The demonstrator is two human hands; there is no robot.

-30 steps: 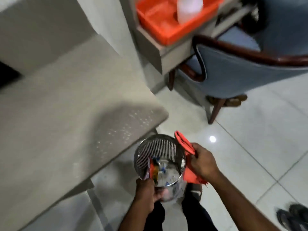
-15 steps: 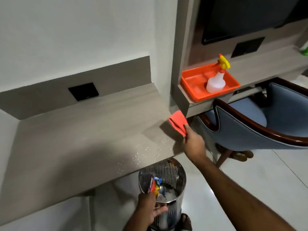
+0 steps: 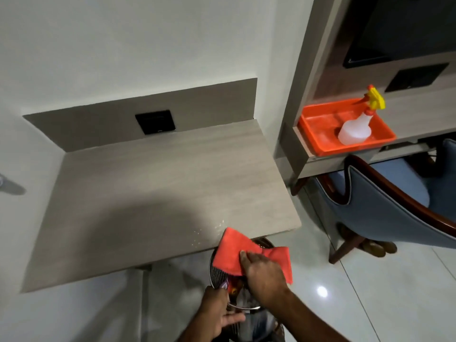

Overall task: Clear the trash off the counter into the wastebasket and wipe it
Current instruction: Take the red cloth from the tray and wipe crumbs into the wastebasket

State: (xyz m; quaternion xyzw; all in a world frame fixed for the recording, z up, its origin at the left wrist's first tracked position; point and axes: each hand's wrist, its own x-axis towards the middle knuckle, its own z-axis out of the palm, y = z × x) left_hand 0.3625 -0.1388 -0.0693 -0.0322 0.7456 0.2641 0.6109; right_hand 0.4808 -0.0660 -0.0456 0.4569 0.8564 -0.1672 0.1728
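Pale grey wood-grain counter (image 3: 172,183), centre of frame: bare of large trash, white crumbs (image 3: 212,229) scattered near its lower-right edge. Perforated steel wastebasket (image 3: 218,271), lower centre, held just under that edge, coloured wrappers visible inside. Orange microfibre cloth (image 3: 246,255), half over counter edge, half over basket mouth. Right hand (image 3: 265,271): fingers flat, pressing on cloth. Left hand (image 3: 217,309): fingers curled around basket rim. Orange plastic tray (image 3: 318,134) with translucent spray bottle (image 3: 355,127), upper right, well apart. Judgement: trash cleared; crumb sweep under way; wiping mostly left.
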